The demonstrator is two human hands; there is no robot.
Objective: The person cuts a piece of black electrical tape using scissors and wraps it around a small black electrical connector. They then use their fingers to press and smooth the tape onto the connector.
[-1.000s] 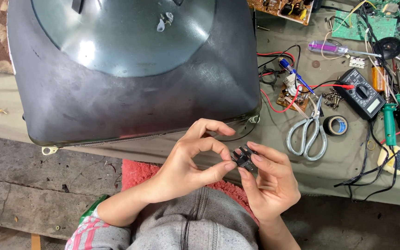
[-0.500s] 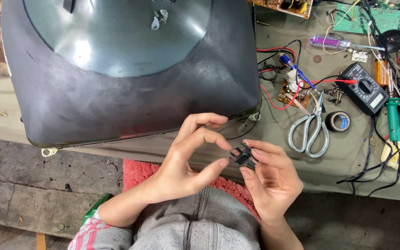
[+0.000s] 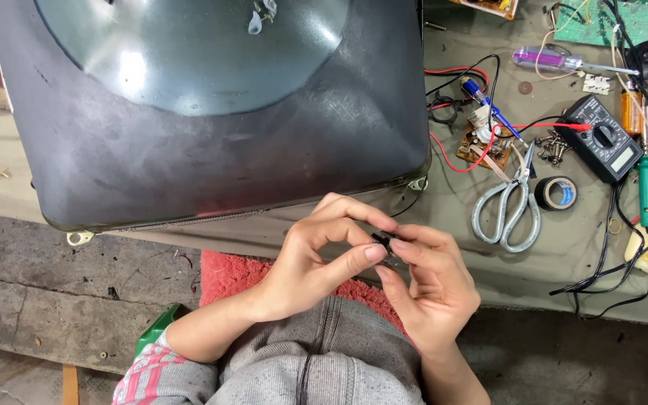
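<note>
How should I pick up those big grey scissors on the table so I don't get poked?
Take the scissors by the two grey loop handles, which lie at the end nearest the person. Come from that near table edge, from above, and slip your fingers into the loops. The blades are shut and point away, toward the small brown circuit board, so your hand probably stays clear of the tips.

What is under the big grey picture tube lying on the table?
The big grey picture tube rests on the cloth-covered workbench. Its metal mounting ears poke out at the lower corners. Whatever lies beneath the tube is covered. In front, both hands pinch a small black part.
</note>
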